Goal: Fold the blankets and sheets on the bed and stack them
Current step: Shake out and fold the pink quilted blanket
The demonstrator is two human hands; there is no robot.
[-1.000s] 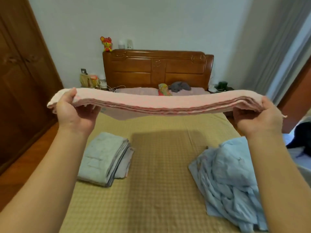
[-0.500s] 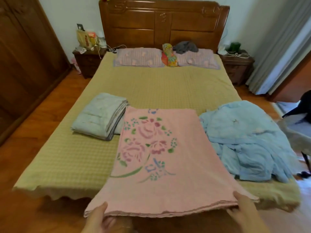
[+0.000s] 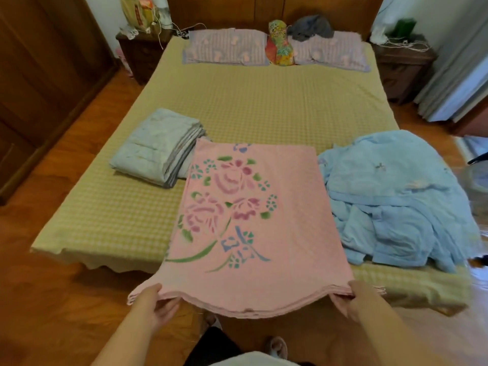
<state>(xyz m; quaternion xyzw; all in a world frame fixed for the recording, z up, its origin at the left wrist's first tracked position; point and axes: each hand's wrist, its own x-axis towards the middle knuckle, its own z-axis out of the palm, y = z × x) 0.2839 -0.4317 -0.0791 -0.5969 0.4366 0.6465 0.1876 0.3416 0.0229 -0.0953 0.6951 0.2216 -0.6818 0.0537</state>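
A pink blanket (image 3: 253,207) with a flower print lies flat on the bed (image 3: 253,101), its near edge hanging past the foot of the bed. My left hand (image 3: 151,305) grips its near left corner and my right hand (image 3: 361,297) grips its near right corner. Left of it sits a folded pale grey-green blanket (image 3: 155,146); the pink blanket's far left corner touches it. On the right lies a crumpled light blue sheet (image 3: 401,202), unfolded.
Two striped pillows (image 3: 227,47), a colourful cushion (image 3: 278,44) and a grey cloth (image 3: 311,27) lie at the headboard. Nightstands (image 3: 142,51) flank the bed. A wooden wardrobe (image 3: 39,62) stands at left, curtains (image 3: 459,62) at right. My feet are on the wood floor.
I lowered the pink blanket from chest height onto the bed and spread it flat. My view tilted down, and both hands still hold the near corners.
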